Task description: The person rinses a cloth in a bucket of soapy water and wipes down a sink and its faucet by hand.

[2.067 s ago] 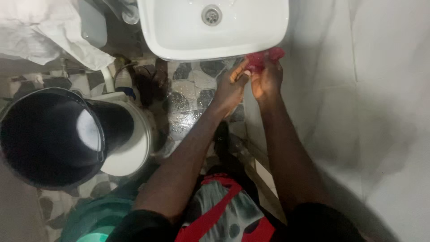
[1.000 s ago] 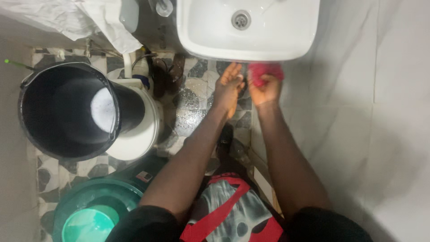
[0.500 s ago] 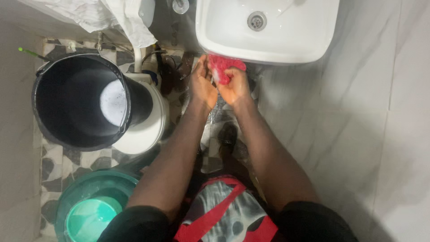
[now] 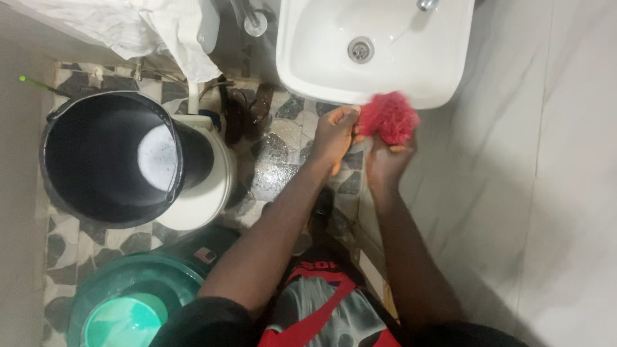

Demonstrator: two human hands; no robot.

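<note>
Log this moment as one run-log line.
left hand: touching red sponge | right hand: holding red sponge | place: just below white sink rim | nearby: black bucket, green basin

Hands [image 4: 360,144] apparently clutching red sponge [image 4: 388,119]

Tiled floor [image 4: 283,151]: black bucket [image 4: 106,160], green basin [image 4: 128,292].

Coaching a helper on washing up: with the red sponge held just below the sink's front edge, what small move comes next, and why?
Probably lift the red sponge over the white sink rim: the right hand holds it outside the basin, above wet floor, left hand touching it.
</note>
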